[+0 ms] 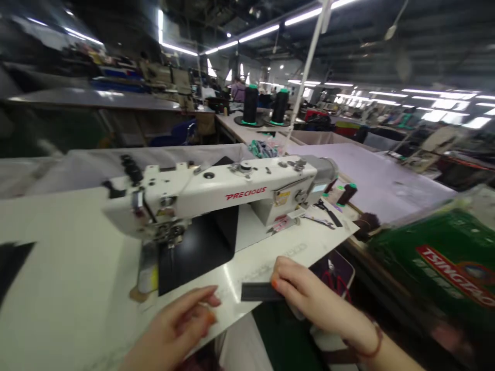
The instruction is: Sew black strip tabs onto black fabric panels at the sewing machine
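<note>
My right hand (296, 283) is closed on one end of a short black strip (257, 292), held level over the front edge of the sewing table. To its left, my left hand (181, 327) hovers above the table with fingers apart and slightly bent, holding nothing. Beyond both hands stands a white sewing machine (247, 196) with red lettering. A large black sheet (204, 247) lies under its needle and arm, its near edge just past my left hand. What the sheet is made of I cannot tell.
Scissors (280, 225), a wrench (319, 221) and thread spools (347, 194) lie right of the machine. Black thread cones (250, 105) stand behind it. A green bag (441, 263) fills the right side. Another black piece (13, 263) rests at the table's left.
</note>
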`<state>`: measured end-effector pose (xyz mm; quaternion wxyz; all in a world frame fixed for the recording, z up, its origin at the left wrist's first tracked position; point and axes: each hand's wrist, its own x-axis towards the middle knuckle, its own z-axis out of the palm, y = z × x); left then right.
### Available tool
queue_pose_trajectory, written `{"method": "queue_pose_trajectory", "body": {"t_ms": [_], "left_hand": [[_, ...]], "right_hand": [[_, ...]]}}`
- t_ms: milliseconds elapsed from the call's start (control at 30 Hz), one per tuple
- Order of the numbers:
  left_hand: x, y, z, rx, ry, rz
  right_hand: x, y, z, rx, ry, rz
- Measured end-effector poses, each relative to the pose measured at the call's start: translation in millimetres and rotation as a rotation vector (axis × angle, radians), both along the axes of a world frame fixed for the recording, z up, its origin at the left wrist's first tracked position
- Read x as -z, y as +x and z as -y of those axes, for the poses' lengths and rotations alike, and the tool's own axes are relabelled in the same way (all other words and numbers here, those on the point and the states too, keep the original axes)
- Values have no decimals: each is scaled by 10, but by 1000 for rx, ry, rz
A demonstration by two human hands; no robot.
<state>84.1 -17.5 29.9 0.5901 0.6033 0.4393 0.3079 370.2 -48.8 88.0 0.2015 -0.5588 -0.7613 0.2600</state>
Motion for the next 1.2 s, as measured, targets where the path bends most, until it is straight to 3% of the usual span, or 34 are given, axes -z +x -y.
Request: {"method": "queue_pose_trajectory", "body": {"t_ms": [100,200,267,367,467,567,767,933,1200], "left_hand": [[3,3,71,118,-171,44],[-31,-178,128,-66,-59,41],[-64,-339,194,-150,98,14],[-99,-514,285,-113,342,-46],[-99,-578,317,-99,459,-23],[-71,-578,306,-103,432,5],[-8,-565,253,-260,26,186],[-43,-611,209,-156,107,116],[-116,-598,151,-170,138,-45]], "right_hand": [[135,-614,-43,-86,73,-83],[398,-1044,-134,54,376,-57],[551,-1272,-157,73,454,-147],[672,-1553,-124,-9,341,-367],[690,-1733,-71,-26,208,-541],[653,-1801,-41,-47,97,-680],[561,-1828,-53,-3,70,-868],[573,-1783,-109,-27,-40,-899],[451,-1584,-263,-37,-155,-714]]}}
